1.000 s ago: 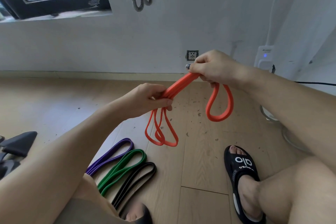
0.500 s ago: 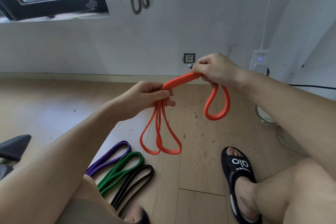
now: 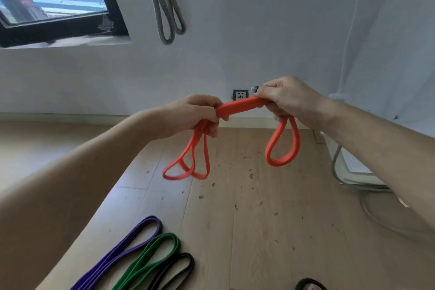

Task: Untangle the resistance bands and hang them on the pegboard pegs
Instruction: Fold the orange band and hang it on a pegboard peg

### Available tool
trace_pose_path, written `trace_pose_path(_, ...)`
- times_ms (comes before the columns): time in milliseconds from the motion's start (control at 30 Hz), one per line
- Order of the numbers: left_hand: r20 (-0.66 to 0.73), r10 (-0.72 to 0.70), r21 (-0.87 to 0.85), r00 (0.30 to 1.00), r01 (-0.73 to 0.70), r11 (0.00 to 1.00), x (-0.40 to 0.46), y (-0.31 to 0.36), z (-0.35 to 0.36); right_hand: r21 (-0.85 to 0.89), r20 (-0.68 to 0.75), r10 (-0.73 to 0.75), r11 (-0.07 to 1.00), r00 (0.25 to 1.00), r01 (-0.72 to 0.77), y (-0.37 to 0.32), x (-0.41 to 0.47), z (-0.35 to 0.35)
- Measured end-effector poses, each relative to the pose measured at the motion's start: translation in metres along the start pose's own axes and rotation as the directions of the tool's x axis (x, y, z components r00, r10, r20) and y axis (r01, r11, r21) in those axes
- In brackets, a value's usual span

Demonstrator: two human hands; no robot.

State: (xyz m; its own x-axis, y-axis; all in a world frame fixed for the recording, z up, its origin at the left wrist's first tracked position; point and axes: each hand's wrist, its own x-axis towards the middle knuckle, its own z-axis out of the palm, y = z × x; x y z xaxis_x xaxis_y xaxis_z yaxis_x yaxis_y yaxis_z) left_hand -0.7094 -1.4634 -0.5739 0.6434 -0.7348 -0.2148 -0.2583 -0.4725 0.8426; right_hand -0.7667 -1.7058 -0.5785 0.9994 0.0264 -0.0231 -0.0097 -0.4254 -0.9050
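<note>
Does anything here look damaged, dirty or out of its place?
Small dark debris lies scattered over the wooden floor, and the black window frame is chipped at its lower corner. The bands look intact.

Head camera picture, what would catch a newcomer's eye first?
The bright orange rubber resistance band, held mid-frame between the left hand and right hand, loops dangling below each. Then the purple band, green band and black band side by side on the wooden floor.
</note>
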Motion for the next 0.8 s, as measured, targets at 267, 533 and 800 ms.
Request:
trace_pose_path(267,-0.117,0.129,0.202,0.985,-0.103,0.974,0.069,0.084,-0.088,0.014,-0.060,-0.047,0.999,0.997,0.048,-0.066,0.075,-0.084)
trace_pose_path(533,-0.127,0.099,0.225,0.987,-0.068,0.972,0.099,0.244,-0.198,-0.078,-0.028,-0.067,0.995,0.997,0.065,-0.213,0.107,-0.204)
trace_pose_path(800,-0.100,0.119,0.424,0.988,-0.066,0.903,0.094,0.438,-0.309,-0.180,0.076,-0.122,0.975,0.990,0.134,-0.381,0.125,-0.334)
